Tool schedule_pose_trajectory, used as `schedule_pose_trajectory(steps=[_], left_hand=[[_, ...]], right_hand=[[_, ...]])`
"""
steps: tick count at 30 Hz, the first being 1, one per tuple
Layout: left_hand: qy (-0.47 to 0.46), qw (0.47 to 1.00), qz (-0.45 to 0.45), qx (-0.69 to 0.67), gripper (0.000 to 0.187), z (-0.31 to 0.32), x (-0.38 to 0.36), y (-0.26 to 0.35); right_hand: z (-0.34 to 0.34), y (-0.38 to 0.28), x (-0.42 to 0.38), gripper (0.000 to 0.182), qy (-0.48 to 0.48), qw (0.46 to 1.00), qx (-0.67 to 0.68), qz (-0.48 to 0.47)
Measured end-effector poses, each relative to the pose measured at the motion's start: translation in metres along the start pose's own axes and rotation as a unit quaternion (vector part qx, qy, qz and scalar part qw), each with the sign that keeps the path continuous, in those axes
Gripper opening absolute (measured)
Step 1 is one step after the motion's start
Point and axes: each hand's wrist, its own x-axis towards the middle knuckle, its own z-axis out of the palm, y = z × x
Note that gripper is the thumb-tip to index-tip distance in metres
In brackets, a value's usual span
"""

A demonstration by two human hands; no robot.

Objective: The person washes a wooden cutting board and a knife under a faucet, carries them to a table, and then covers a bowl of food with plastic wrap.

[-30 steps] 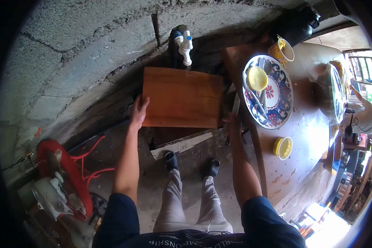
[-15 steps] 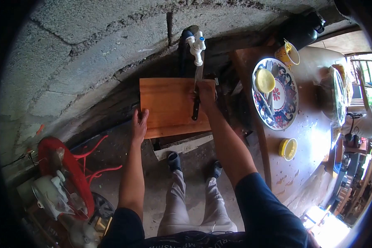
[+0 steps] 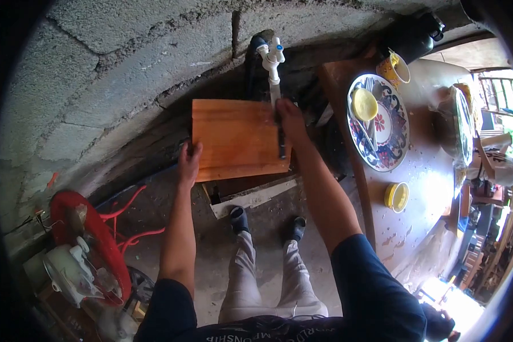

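A wooden board (image 3: 236, 139) is held below a white tap (image 3: 272, 62) on the block wall. My left hand (image 3: 190, 163) grips the board's left edge, fingers closed on it. At the board's right side, my right hand (image 3: 291, 118) is wrapped round a knife (image 3: 281, 139); its dark handle points down and its blade rises toward the tap's spout. Whether my right hand also grips the board is hidden.
On the table (image 3: 373, 228) at right are a patterned plate (image 3: 390, 119) with cutlery and a yellow bowl, a yellow cup (image 3: 397, 197) and a patterned cup (image 3: 393, 69). A red wheelbarrow-like object (image 3: 91, 245) lies lower left.
The board has shifted slightly up in view. My right hand and the knife have moved a little right, to the board's right edge.
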Motion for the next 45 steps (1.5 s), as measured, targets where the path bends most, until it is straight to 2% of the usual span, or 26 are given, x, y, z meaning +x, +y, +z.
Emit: schedule_pose_trajectory(steps=[2, 4, 6, 8, 9, 11, 12, 14, 15, 17, 22, 23, 24, 26, 27, 29, 30, 32, 34, 36, 37, 39, 40, 42, 43, 45], left_hand=[[-0.008, 1.000, 0.004, -0.005, 0.052, -0.011, 0.006, -0.011], [-0.012, 1.000, 0.013, -0.010, 0.056, -0.015, 0.005, -0.011], [0.032, 0.999, -0.003, 0.018, 0.059, -0.014, -0.001, 0.000], [0.031, 0.999, -0.006, 0.025, 0.061, -0.013, -0.002, 0.000], [0.036, 0.999, 0.000, 0.005, 0.063, -0.011, -0.001, -0.001], [0.041, 0.999, 0.005, -0.014, 0.064, -0.007, 0.001, -0.005], [0.048, 0.999, 0.005, -0.021, 0.058, -0.006, 0.002, -0.007], [0.057, 0.998, 0.004, -0.028, 0.053, -0.003, 0.003, -0.011], [0.039, 0.999, 0.007, -0.033, 0.055, -0.002, 0.004, -0.013], [0.022, 0.999, 0.010, -0.037, 0.057, 0.001, 0.007, -0.016], [0.025, 0.986, -0.044, 0.158, 0.079, 0.022, 0.015, -0.007], [-0.035, 0.968, -0.053, 0.242, 0.074, 0.018, 0.036, -0.019], [-0.030, 0.968, -0.053, 0.242, 0.074, 0.027, 0.037, -0.016], [0.138, 0.891, 0.116, 0.417, 0.060, 0.066, 0.036, -0.005], [0.142, 0.891, 0.116, 0.416, 0.060, 0.078, 0.047, -0.005], [0.262, 0.769, 0.264, 0.520, 0.064, 0.097, 0.062, -0.014], [0.264, 0.769, 0.262, 0.520, 0.064, 0.108, 0.060, -0.012], [0.247, 0.762, 0.231, 0.552, 0.072, 0.138, 0.056, 0.000], [0.193, 0.790, 0.294, 0.503, 0.072, 0.172, 0.047, 0.007], [0.132, 0.804, 0.303, 0.495, 0.069, 0.205, 0.021, 0.019], [0.133, 0.802, 0.302, 0.497, 0.069, 0.207, 0.008, 0.022], [-0.152, 0.770, 0.409, 0.466, 0.065, 0.211, -0.014, 0.026], [-0.153, 0.769, 0.411, 0.466, 0.065, 0.205, -0.007, 0.022], [-0.236, 0.728, 0.448, 0.463, 0.060, 0.182, 0.019, 0.006], [-0.238, 0.728, 0.448, 0.461, 0.060, 0.176, 0.036, -0.001], [-0.005, 0.802, 0.361, 0.476, 0.059, 0.173, 0.074, -0.013]], right_hand=[[-0.023, 0.001, -0.025, 0.028, 0.104, 0.969, -0.209, -0.086], [-0.061, 0.028, -0.036, 0.027, 0.125, 0.970, -0.196, -0.070], [-0.071, 0.033, -0.051, 0.027, 0.147, 0.971, -0.182, -0.056], [-0.067, 0.015, -0.076, 0.032, 0.191, 0.976, -0.097, 0.047], [-0.072, 0.025, -0.081, 0.032, 0.193, 0.975, -0.096, 0.047], [-0.088, 0.055, -0.085, 0.040, 0.226, 0.956, -0.185, 0.010], [-0.093, 0.053, -0.089, 0.040, 0.226, 0.956, -0.186, 0.011], [-0.104, 0.048, -0.094, 0.049, 0.096, 0.978, -0.092, 0.159], [-0.106, 0.048, -0.097, 0.049, 0.096, 0.978, -0.091, 0.160], [-0.108, 0.048, -0.100, 0.059, 0.060, 0.983, 0.070, 0.157], [-0.121, 0.048, -0.110, 0.059, 0.118, 0.967, 0.056, 0.219], [-0.125, 0.049, -0.110, 0.060, 0.142, 0.959, 0.045, 0.241], [-0.126, 0.052, -0.113, 0.060, 0.137, 0.960, 0.044, 0.242], [-0.128, 0.056, -0.115, 0.062, 0.119, 0.968, 0.115, 0.188], [-0.127, 0.053, -0.116, 0.062, 0.116, 0.969, 0.113, 0.187], [-0.115, 0.043, -0.124, 0.061, 0.136, 0.981, 0.071, 0.117], [-0.111, 0.039, -0.128, 0.061, 0.133, 0.982, 0.070, 0.118], [-0.104, 0.029, -0.130, 0.061, 0.130, 0.976, 0.114, 0.135], [-0.092, 0.014, -0.133, 0.062, 0.128, 0.975, 0.121, 0.133], [-0.090, 0.018, -0.135, 0.063, 0.128, 0.974, 0.129, 0.134], [-0.093, 0.025, -0.132, 0.063, 0.154, 0.967, 0.131, 0.155], [-0.102, 0.036, -0.129, 0.064, 0.178, 0.959, 0.133, 0.175], [-0.107, 0.040, -0.131, 0.064, 0.173, 0.960, 0.135, 0.171], [-0.116, 0.045, -0.135, 0.064, 0.171, 0.962, 0.136, 0.166], [-0.118, 0.045, -0.139, 0.064, 0.177, 0.957, 0.143, 0.179], [-0.119, 0.048, -0.142, 0.064, 0.185, 0.952, 0.148, 0.195]])
